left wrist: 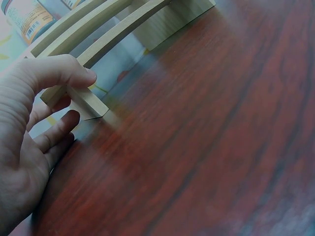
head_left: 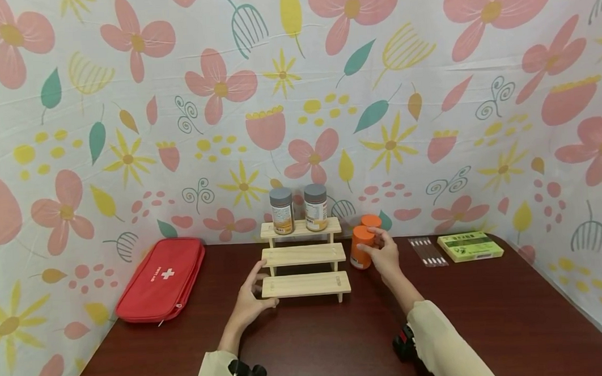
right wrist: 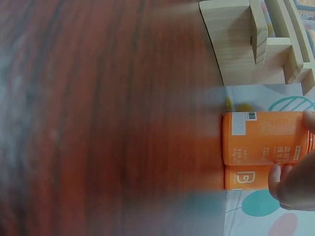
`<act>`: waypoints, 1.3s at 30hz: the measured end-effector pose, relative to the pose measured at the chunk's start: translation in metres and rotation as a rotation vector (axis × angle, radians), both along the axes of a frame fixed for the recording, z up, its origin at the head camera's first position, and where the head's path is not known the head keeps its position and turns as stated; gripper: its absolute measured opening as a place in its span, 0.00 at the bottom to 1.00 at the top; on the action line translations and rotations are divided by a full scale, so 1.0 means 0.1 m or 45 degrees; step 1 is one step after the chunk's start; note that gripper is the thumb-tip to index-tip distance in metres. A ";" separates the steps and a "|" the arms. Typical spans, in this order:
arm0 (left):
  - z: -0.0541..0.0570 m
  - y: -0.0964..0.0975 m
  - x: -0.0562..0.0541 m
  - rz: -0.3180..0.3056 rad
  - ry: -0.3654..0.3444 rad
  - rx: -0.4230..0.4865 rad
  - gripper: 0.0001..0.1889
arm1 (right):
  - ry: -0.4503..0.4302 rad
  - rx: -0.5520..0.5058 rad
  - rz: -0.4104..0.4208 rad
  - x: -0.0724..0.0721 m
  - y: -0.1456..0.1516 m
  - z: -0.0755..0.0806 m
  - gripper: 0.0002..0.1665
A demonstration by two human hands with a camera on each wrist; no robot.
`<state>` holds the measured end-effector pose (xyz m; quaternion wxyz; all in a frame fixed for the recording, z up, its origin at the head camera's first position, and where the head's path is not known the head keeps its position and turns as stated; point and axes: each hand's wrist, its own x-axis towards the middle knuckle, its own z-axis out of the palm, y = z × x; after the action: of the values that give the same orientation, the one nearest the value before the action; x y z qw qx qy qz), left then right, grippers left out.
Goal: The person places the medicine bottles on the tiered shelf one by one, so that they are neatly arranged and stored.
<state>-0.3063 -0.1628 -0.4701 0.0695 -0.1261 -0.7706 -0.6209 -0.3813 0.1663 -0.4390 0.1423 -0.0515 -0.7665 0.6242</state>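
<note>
Concurrently, I observed both hands engaged from my remote post. The left hand [head_left: 248, 298] gripped the left end of the three-tier wooden stand [head_left: 306, 285], its thumb placed at the front of the lowest board and its fingers set around the end. The right hand [head_left: 385, 258] grasped the front orange bottle [head_left: 361, 247] near its cap, with the thumb on one side and the fingers on the opposite side. That bottle stood upright just right of the stand; in the right wrist view I could see its white label panel and barcode. The rear orange bottle [head_left: 371, 220] stood directly behind it, partly covered. On the top tier, I noted two grey-capped bottles, the left unit [head_left: 283, 211] and the right unit [head_left: 315, 207], upright and slightly apart. A red first-aid case [head_left: 160, 280], marked with a white cross, lay on the dark wood tabletop [head_left: 329, 340] well to the left. To the right of the right hand lay a row of clear slim packets [head_left: 428, 252], followed by a yellow-green box [head_left: 470, 247]. A floral sheet [head_left: 296, 97] formed the backdrop.
</note>
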 end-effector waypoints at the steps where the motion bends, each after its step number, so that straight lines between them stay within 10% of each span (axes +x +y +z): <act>1: 0.00 0.00 0.00 0.001 -0.001 0.003 0.49 | 0.000 -0.004 -0.003 0.00 0.00 0.00 0.30; 27: -0.01 0.00 -0.02 -0.014 -0.007 0.008 0.49 | -0.007 -0.014 -0.036 0.04 -0.02 0.12 0.31; 39: -0.29 -0.04 -0.21 0.007 -0.003 0.014 0.51 | 0.063 -0.085 -0.016 0.12 -0.02 0.32 0.30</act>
<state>-0.3274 -0.1671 -0.4995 0.0709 -0.1228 -0.7676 -0.6250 -0.3697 0.1640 -0.4068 0.1635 -0.0455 -0.7411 0.6495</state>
